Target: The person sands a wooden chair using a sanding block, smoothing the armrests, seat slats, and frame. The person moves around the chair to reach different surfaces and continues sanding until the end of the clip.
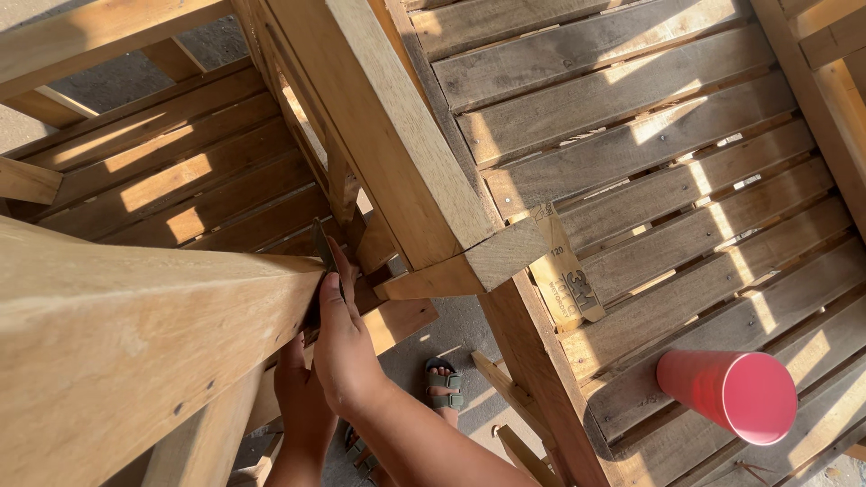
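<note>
My right hand (341, 335) presses a small dark piece of sandpaper (321, 252) against the end edge of a thick wooden armrest (135, 334) at the lower left. My left hand (296, 390) sits just below and left of it, under the armrest. Its fingers are hidden behind the wood, so its grip does not show. A second wooden armrest (397, 135) of the neighbouring slatted chair crosses right above the hands.
A tan sheet of sandpaper (564, 280) lies back-side up on the slatted seat (686, 189) at the right. A pink cup (731, 392) lies on its side near the seat's lower right. My sandalled foot (442, 388) stands on grey ground between the chairs.
</note>
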Tool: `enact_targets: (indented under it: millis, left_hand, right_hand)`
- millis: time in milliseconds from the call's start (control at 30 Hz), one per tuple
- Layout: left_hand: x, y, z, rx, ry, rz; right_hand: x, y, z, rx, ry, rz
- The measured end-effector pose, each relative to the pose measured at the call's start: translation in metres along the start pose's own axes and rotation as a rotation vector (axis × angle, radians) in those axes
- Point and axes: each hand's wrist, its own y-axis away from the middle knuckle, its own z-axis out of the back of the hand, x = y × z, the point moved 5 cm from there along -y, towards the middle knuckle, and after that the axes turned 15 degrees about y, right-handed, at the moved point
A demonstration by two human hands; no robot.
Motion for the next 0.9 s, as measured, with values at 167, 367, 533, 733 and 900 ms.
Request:
enact_targets:
  millis: [167,367,533,733,900]
  left_hand:
    - [0.016,-0.001,0.005,-0.049,0.063,0.129]
    - [0.025,-0.002,0.010,-0.018,0.045,0.082]
    - [0.018,-0.007,0.010,0.032,0.045,0.080]
    - [0.010,-0.003,0.007,0.048,0.077,0.039]
    - [0.028,0.000,0.010,-0.059,0.134,0.232]
  right_hand:
    - [-0.051,-0.059,0.002,-0.023,-0.225,-0.402]
    - [-0.062,-0.077,0.007,0.009,-0.231,-0.515]
    - [-0.016,0.002,-0.015,0.044,-0.019,-0.216]
    - [-0.033,-0.035,-0.012,0.069,-0.360,-0.468]
    - [-0.058,-0.088,0.005,0.122,-0.309,-0.433]
